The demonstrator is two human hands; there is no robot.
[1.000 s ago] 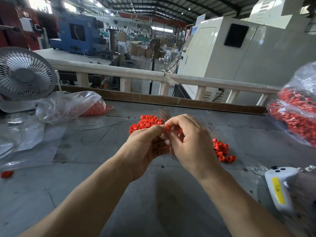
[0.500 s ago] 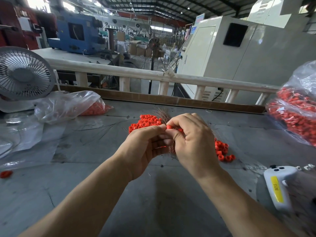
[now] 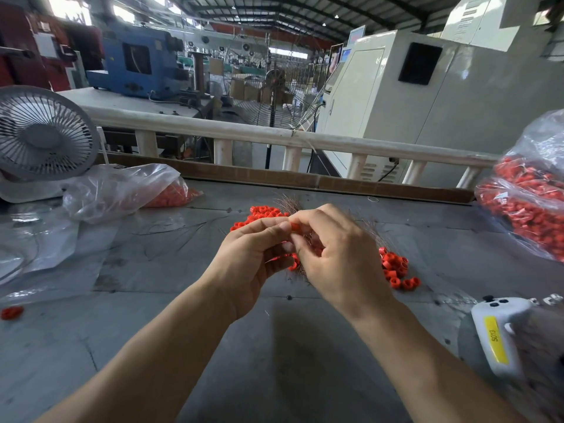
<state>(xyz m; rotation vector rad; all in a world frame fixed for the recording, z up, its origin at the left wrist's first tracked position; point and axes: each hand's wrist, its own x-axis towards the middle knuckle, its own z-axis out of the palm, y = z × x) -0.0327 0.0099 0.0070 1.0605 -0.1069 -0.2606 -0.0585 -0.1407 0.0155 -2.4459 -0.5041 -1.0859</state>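
Both hands meet above the middle of the grey table point(image 3: 274, 346). My left hand point(image 3: 253, 257) and my right hand point(image 3: 338, 254) pinch one small red plastic ring point(image 3: 294, 226) between their fingertips. More red rings show under my left fingers. A bundle of thin copper-coloured wires point(image 3: 288, 203) fans out behind the hands; which hand holds it is hidden. One pile of loose red rings point(image 3: 259, 213) lies behind my left hand, another pile point(image 3: 396, 270) lies right of my right hand.
A clear bag with red rings point(image 3: 128, 193) and a small grey fan point(image 3: 42, 135) sit at the left. A full bag of red rings point(image 3: 531, 209) is at the right edge, a white controller point(image 3: 497, 334) at the near right, a stray red ring point(image 3: 12, 312) far left.
The hands have stayed together at the same spot; the fingers have shifted slightly on the red ring. Nothing else moved.
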